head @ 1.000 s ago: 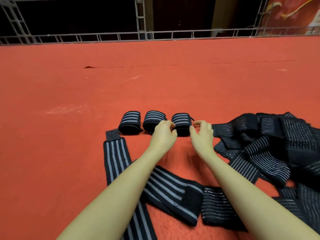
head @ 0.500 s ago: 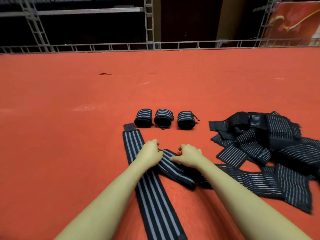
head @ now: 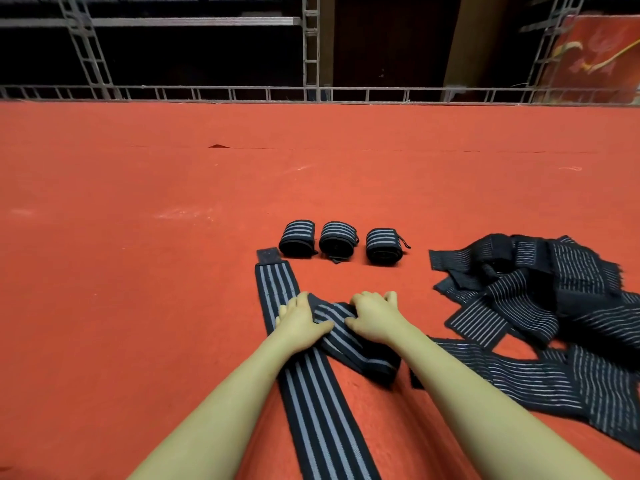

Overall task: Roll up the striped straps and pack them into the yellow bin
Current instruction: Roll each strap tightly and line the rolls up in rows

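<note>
Three rolled striped straps [head: 297, 239] [head: 338, 241] [head: 384, 245] stand in a row on the red mat. Nearer to me, a long flat striped strap [head: 311, 393] runs away from me. A second striped strap [head: 360, 355] lies slantwise across it. My left hand [head: 299, 325] and my right hand [head: 375, 317] sit side by side on the far end of that slanting strap, with fingers curled over its edge and gripping it. No yellow bin is in view.
A loose heap of several unrolled black striped straps [head: 540, 292] spreads over the mat to the right. The red mat [head: 138, 271] stretches far to the left and ahead, ending at a metal truss rail [head: 311, 93].
My hands let go of the third roll and drew back toward me. They now grip the end of the slanting flat strap. The view has tilted up a little.
</note>
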`<action>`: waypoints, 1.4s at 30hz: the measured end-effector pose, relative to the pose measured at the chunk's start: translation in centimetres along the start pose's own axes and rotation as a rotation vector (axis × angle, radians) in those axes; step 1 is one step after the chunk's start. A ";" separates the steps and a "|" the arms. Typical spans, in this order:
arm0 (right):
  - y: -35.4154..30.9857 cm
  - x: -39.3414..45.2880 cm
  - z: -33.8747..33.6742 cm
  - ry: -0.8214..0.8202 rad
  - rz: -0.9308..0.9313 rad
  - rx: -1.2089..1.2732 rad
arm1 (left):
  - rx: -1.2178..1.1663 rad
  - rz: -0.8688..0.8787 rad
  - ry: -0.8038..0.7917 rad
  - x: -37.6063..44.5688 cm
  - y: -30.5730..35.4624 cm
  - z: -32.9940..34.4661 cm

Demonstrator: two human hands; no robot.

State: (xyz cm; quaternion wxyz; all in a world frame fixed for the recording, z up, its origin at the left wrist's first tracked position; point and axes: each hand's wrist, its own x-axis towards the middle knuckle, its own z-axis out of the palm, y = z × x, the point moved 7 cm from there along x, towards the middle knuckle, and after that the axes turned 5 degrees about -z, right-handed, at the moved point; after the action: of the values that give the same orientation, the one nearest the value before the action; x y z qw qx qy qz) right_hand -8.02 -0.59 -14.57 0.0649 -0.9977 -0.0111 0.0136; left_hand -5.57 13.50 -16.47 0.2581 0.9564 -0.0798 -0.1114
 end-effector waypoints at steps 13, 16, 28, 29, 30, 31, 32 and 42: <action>-2.6 3.4 2.6 0.143 0.131 0.583 | -0.170 -0.048 0.021 3.2 -2.7 -0.6; -2.6 3.0 2.5 0.173 0.130 0.620 | -0.254 -0.054 0.048 3.2 -2.9 -0.6; -3.2 0.2 -1.6 0.346 0.046 0.837 | -0.602 0.012 0.068 1.2 -1.7 -3.1; -3.2 -0.1 -2.5 0.393 0.015 0.855 | -0.654 0.050 0.086 0.7 -1.2 -3.8; -3.3 -0.5 -3.4 0.443 -0.016 0.863 | -0.705 0.085 0.111 0.2 -0.7 -4.6; -3.4 -0.8 -4.4 0.495 -0.047 0.861 | -0.746 0.099 0.132 -0.1 -0.4 -5.2; -3.7 -1.1 -5.3 0.546 -0.080 0.857 | -0.776 0.117 0.151 -0.5 0.0 -5.9; -5.6 -2.7 -9.6 0.512 -0.281 0.995 | -0.881 0.218 0.394 -3.5 3.1 -12.1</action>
State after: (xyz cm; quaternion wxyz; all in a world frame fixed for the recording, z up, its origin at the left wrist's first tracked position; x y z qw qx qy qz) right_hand -10.58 3.68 -4.24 0.5281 -0.8076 -0.1198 -0.2333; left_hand -6.11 17.40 -4.09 0.6581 0.7454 -0.0743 0.0760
